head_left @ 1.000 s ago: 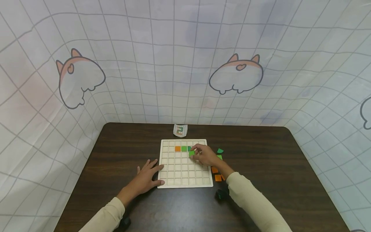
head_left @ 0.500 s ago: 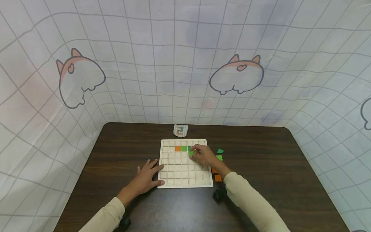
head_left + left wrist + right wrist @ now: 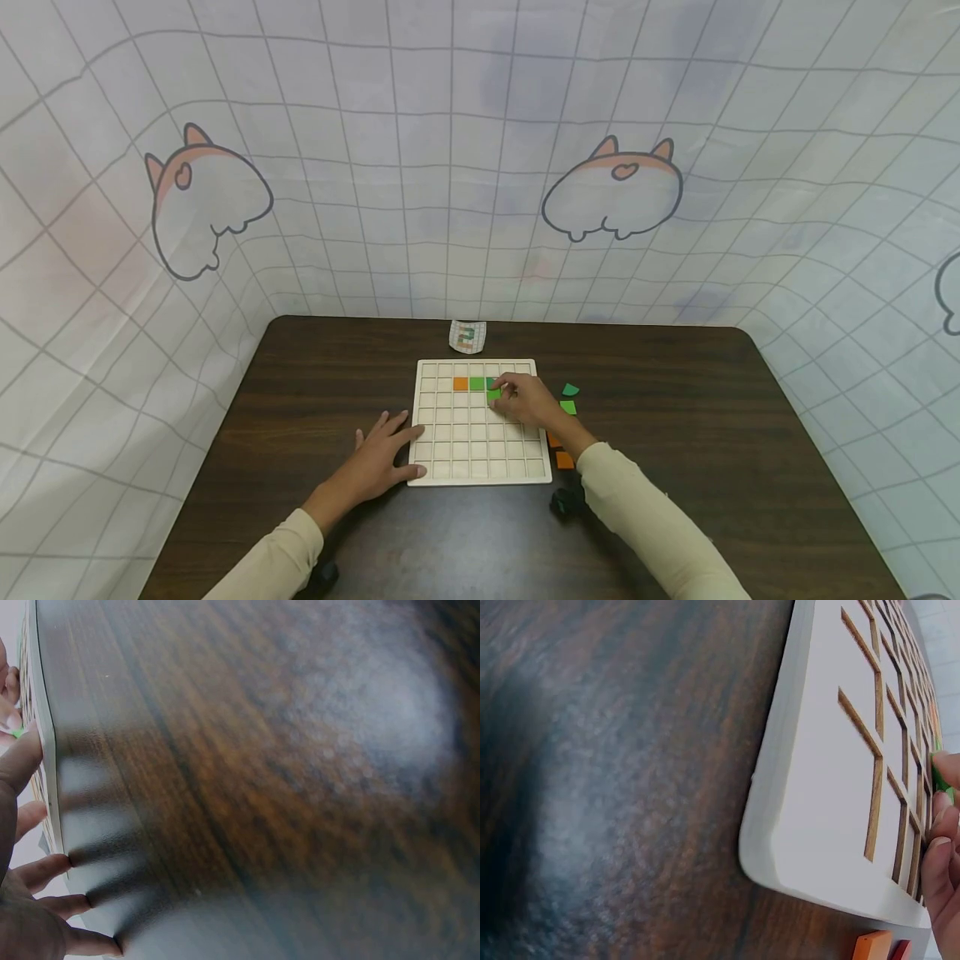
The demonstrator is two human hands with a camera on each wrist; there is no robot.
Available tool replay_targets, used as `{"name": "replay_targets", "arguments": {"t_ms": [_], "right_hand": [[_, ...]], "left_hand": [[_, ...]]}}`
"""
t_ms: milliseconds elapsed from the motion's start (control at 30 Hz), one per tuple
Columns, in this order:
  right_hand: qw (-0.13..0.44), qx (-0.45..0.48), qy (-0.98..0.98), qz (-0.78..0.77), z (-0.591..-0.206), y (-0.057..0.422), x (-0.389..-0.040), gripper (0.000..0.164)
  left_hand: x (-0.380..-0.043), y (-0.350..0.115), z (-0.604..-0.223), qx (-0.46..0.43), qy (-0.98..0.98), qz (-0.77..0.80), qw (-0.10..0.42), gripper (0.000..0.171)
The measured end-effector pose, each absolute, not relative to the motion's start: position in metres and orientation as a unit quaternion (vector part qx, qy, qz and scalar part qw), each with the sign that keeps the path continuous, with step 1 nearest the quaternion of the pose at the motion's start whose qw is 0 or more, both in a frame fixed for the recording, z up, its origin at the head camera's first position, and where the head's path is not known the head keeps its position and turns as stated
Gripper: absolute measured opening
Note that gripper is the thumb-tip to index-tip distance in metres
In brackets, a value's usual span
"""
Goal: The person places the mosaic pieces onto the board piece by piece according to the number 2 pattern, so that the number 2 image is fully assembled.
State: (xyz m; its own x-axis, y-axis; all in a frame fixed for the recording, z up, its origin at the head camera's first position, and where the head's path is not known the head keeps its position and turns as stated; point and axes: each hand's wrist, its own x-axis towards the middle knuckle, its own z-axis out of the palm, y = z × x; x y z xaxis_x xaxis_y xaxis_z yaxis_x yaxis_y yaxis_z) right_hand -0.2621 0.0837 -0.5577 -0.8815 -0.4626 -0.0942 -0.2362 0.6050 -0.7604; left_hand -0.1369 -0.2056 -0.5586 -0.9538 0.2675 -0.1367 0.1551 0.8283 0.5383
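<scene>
Here, in the lower middle of the head view, a white grid board [image 3: 480,450] lies on the dark bench [image 3: 322,375]. The left hand [image 3: 375,462] is spread wide, fingertips at the board's left edge. The right hand [image 3: 528,402], narrow, pinches a bright green tile [image 3: 493,395] over the board's upper right part. Just above that tile runs a row: an orange square [image 3: 461,384], a green square [image 3: 477,384] and a darker green piece [image 3: 491,383], partly hidden by fingers. Right of the board lie a rounded green piece [image 3: 571,390], a light green piece [image 3: 567,407] and orange pieces [image 3: 565,461]. A patterned card [image 3: 467,337] lies above the board.
</scene>
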Motion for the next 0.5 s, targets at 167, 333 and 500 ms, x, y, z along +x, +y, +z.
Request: {"name": "replay_targets", "arguments": {"t_ms": [167,333,500], "right_hand": [[0.144,-0.185,0.890,-0.392,-0.5580,0.0840,-0.2616,0.025],[0.144,-0.184,0.891,-0.391,-0.5586,0.0844,-0.2618,0.023],[0.141,-0.189,0.890,-0.390,-0.5596,0.0858,-0.2621,0.019]], "left_hand": [[-0.1368,-0.2055,-0.5592,0.111,0.951,0.268,0.104,0.068],[-0.1372,-0.2056,-0.5598,0.110,0.951,0.270,0.104,0.068],[-0.1377,-0.2056,-0.5601,0.107,0.951,0.269,0.107,0.068]]}}
